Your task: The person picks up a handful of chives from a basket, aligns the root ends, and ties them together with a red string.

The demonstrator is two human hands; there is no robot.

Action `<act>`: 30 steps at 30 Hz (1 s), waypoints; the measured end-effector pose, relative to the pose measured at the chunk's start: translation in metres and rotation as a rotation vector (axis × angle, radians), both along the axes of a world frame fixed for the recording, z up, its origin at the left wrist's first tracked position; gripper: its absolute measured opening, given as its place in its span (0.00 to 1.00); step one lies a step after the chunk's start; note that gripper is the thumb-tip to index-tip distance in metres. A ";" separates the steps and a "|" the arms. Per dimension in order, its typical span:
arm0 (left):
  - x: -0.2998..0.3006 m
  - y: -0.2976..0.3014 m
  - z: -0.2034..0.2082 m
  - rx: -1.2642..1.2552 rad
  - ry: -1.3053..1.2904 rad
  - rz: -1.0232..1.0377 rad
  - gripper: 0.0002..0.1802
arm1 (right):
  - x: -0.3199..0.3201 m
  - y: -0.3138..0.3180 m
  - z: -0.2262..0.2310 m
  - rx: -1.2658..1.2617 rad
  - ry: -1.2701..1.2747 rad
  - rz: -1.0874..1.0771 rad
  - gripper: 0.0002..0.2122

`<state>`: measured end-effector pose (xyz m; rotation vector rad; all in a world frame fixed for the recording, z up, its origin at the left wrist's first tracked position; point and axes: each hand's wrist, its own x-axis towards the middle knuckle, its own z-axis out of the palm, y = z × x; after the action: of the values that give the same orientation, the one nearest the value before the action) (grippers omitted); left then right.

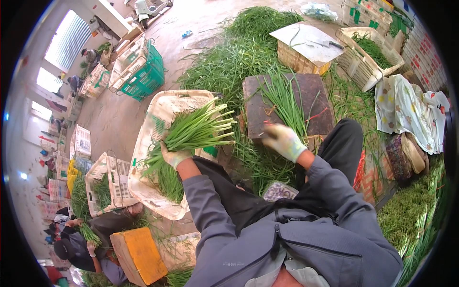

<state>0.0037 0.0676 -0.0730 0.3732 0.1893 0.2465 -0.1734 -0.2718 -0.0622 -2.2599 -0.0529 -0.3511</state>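
Observation:
My left hand (175, 156), in a pale work glove, is closed round a thick bunch of garlic chives (201, 129). The pale stem ends point right, and the leaves hang over a white plastic crate (143, 143) that holds more chives. My right hand (285, 142), also gloved and stained, is over the near edge of a dark board (256, 91). Motion smears its fingers, so their grip cannot be made out. On the board lies a smaller bundle of chives (283, 95), with thin red ties (317, 115) beside it.
A large heap of loose chives (210, 71) covers the floor ahead. A knife (330, 44) lies on a white-topped box (301, 40) at the far right. Beyond it stands a crate of chives (370, 50). At lower left, a yellow-topped box (146, 253) stands near a seated co-worker (76, 248).

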 end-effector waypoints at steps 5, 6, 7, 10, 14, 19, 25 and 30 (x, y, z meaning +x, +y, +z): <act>-0.006 -0.026 0.005 0.083 -0.008 -0.076 0.14 | 0.053 0.051 0.048 -0.096 -0.167 0.014 0.22; -0.006 -0.030 0.004 0.065 -0.051 -0.137 0.14 | 0.061 0.057 0.047 -0.178 -0.057 -0.009 0.25; -0.005 -0.041 0.005 0.066 -0.042 -0.145 0.13 | 0.072 0.059 0.035 -0.105 0.051 0.003 0.27; -0.007 -0.036 0.004 -0.038 -0.044 -0.183 0.14 | 0.081 0.066 0.030 0.074 0.225 0.059 0.27; -0.004 -0.028 -0.001 0.032 -0.029 -0.204 0.13 | 0.075 0.070 0.020 0.812 0.268 0.141 0.15; -0.004 -0.039 -0.003 -0.049 0.034 -0.191 0.13 | 0.068 0.059 0.003 0.932 0.138 0.051 0.14; 0.005 0.006 -0.009 0.039 0.016 -0.054 0.19 | 0.034 0.007 0.015 1.494 -0.069 0.002 0.11; 0.005 -0.002 -0.003 0.102 0.093 0.013 0.21 | -0.008 -0.034 -0.030 0.138 0.108 0.122 0.09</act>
<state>0.0088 0.0656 -0.0762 0.4850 0.2709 0.2521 -0.1817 -0.3054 -0.0926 -2.1238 -0.1069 -0.1626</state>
